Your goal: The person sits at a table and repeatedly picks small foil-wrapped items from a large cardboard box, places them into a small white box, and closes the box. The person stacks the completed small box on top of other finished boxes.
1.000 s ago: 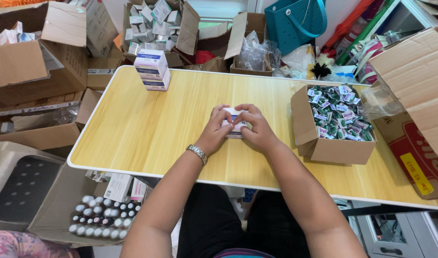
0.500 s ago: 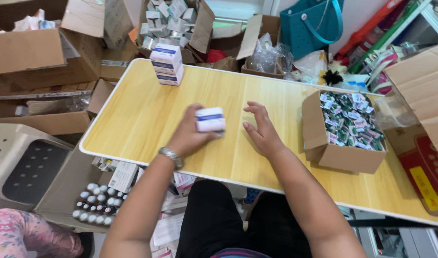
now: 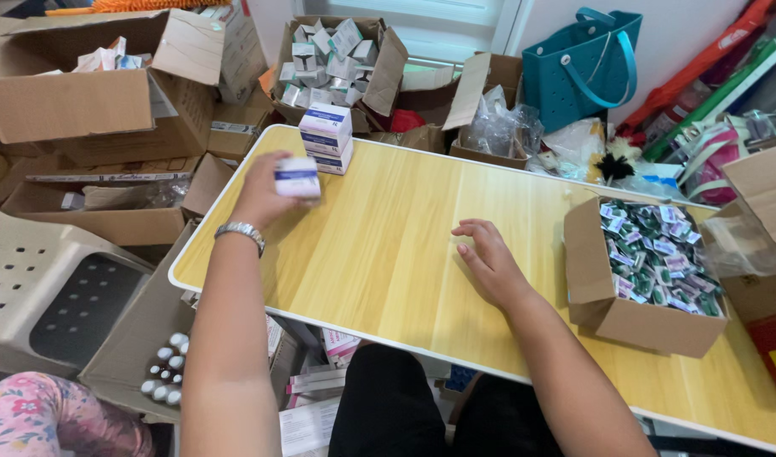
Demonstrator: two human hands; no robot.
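Gripping a small white-and-blue carton [image 3: 297,177], the left hand [image 3: 265,190] holds it just short of the three-carton stack [image 3: 325,138] — not yet stacked; the right hand [image 3: 488,258] rests spread and empty on the bench [image 3: 388,245].

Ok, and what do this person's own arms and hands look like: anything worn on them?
Both arms are bare, with no sleeves in view. The left hand has a silver metal link watch on its wrist. The right hand shows no watch, glove or bracelet; I can make out no rings on either hand.
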